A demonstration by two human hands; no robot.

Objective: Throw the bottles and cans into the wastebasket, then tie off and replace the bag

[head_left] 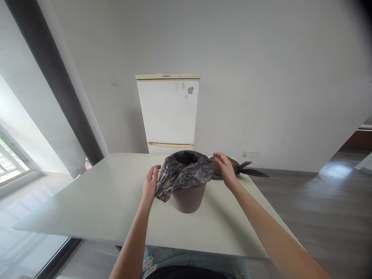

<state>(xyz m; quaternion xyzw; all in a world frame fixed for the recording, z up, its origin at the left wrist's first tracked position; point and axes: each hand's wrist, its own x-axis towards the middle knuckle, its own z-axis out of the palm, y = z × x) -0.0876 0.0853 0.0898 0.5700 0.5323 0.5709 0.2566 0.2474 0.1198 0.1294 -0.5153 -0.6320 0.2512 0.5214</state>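
A small round bin [188,198] stands on a pale table [95,201], lined with a black plastic bag [183,172] folded over its rim. My left hand [150,185] is at the bag's left side, fingers curled on the hanging plastic. My right hand [224,168] grips the bag's edge at the right of the rim. A second tied dark bag [244,169] lies on the table just behind my right hand.
A white fridge [168,112] stands against the grey wall behind the table. A window and dark frame [55,81] are at the left. Wooden floor [314,217] stretches to the right.
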